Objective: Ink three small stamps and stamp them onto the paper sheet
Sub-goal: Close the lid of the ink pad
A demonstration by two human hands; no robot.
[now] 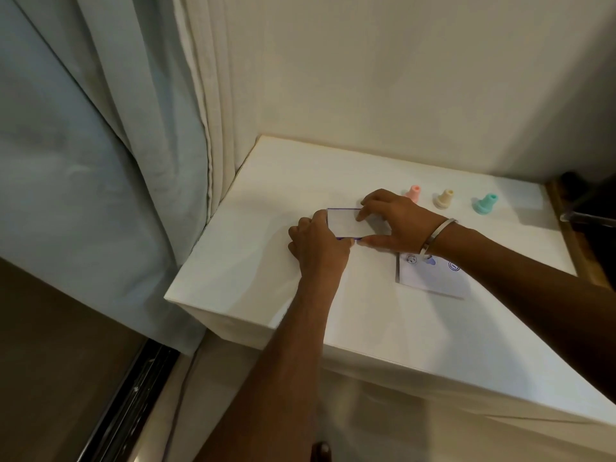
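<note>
Head view: left hand (316, 243) and right hand (396, 221) both pinch the edges of a purple-rimmed ink pad case (345, 223) on the white table (266, 261), with pink (413, 193), beige (444, 198) and teal (485, 203) stamps standing beyond and the stamped paper sheet (433, 278) lying nearer.

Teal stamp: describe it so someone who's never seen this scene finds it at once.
Start at the white table in the corner by the curtain. Near its back edge, beyond the person's right hand, three small cone-shaped stamps stand upright in a row. The teal stamp is the rightmost, standing apart; its neighbours are a beige stamp in the middle and a pink stamp nearest the hand.
</note>
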